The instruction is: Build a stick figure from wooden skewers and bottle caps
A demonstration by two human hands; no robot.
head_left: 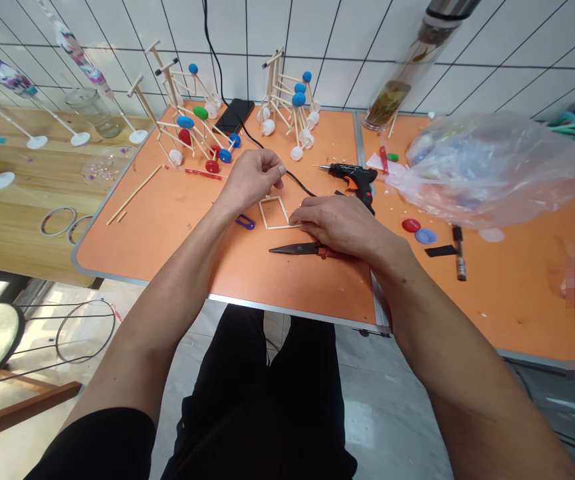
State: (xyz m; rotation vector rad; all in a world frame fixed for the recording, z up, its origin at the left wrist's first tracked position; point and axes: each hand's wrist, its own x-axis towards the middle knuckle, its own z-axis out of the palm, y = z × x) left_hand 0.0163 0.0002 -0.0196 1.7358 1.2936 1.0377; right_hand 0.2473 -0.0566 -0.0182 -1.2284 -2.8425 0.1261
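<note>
A small four-sided frame of thin wooden sticks (pixel 262 215) lies flat on the orange table between my hands. My left hand (pixel 255 177) hovers at its far edge, thumb and fingers pinched together; what they hold, if anything, is too small to make out. With curled fingers, my right hand (pixel 337 223) grips the frame's near right corner, resting on the tabletop. Scissors (pixel 297 249) with dark blades and red handles lie under and in front of that hand. Left of the frame is a purple clip-like piece (pixel 245 222). A black and orange glue gun (pixel 352 175) rests beyond my right hand.
Stick-built models with coloured caps (pixel 185 122) stand at the back, beside a phone (pixel 235 116). A black cable crosses the table. Loose sticks (pixel 135 193) lie left. A plastic bag (pixel 487 167), marker (pixel 460 253) and tall jar (pixel 392 100) are on the right.
</note>
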